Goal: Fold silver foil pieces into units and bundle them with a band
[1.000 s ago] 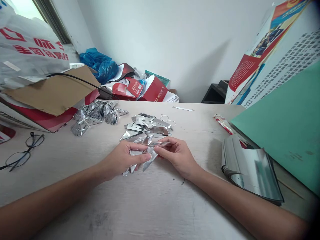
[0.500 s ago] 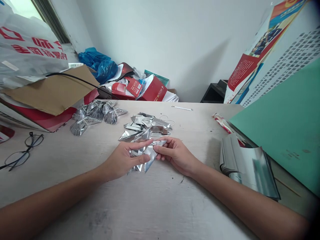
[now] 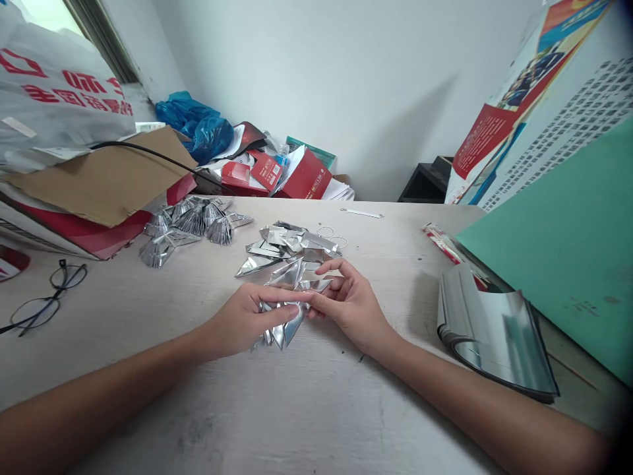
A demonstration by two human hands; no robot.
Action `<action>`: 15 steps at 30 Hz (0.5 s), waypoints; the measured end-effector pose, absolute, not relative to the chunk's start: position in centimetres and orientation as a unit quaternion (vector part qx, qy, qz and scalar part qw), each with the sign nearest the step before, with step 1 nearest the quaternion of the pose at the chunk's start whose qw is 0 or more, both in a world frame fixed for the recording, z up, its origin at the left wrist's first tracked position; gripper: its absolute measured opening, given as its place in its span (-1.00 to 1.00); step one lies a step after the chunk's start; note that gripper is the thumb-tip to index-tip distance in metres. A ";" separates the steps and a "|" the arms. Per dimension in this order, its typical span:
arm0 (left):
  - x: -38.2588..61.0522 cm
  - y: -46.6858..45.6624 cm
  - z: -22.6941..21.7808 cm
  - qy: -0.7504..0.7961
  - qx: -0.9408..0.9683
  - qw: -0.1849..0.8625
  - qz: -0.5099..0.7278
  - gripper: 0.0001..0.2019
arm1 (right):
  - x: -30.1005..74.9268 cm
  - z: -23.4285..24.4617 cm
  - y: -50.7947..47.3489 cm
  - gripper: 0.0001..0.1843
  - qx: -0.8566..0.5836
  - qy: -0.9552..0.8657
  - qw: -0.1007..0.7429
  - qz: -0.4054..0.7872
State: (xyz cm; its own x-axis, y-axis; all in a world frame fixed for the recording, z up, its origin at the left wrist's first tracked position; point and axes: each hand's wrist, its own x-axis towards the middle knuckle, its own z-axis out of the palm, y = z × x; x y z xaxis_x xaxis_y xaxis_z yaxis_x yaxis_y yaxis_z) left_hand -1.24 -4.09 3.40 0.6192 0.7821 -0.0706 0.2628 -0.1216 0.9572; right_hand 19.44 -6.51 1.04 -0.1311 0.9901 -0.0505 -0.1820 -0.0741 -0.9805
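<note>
Between my hands is a bunch of folded silver foil pieces, with pointed ends hanging down over the table. My left hand pinches it from the left, thumb in front and index finger stretched along the top. My right hand grips its right side with thumb and fingers, the index finger raised. The two hands meet at the fingertips. Just behind them lies a pile of folded foil pieces. Farther left sit several fan-shaped foil pieces. How the held pieces fit together is partly hidden by my fingers.
A stack of silver foil sheets lies at the right, beside a green board. Eyeglasses rest at the left near a cardboard box. Thin white rings and a white strip lie toward the back.
My right hand has shifted slightly, its index finger lifting and its thumb moving left to my left fingertip. The held foil pieces are turned a little. The piles stay put.
</note>
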 end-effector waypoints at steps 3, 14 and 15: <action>-1.4 -4.1 3.3 0.368 0.702 0.563 0.235 -0.78 | 19.3 1.1 -6.7 -0.54 -0.434 -0.492 0.505 0.561; -1.6 -4.2 2.9 0.338 0.717 0.574 0.207 -0.90 | 19.0 0.5 -7.6 -0.71 -0.446 -0.637 0.500 0.382; -1.6 -4.1 2.9 0.336 0.704 0.591 0.203 -0.89 | 19.3 0.4 -7.6 -0.72 -0.444 -0.673 0.499 0.318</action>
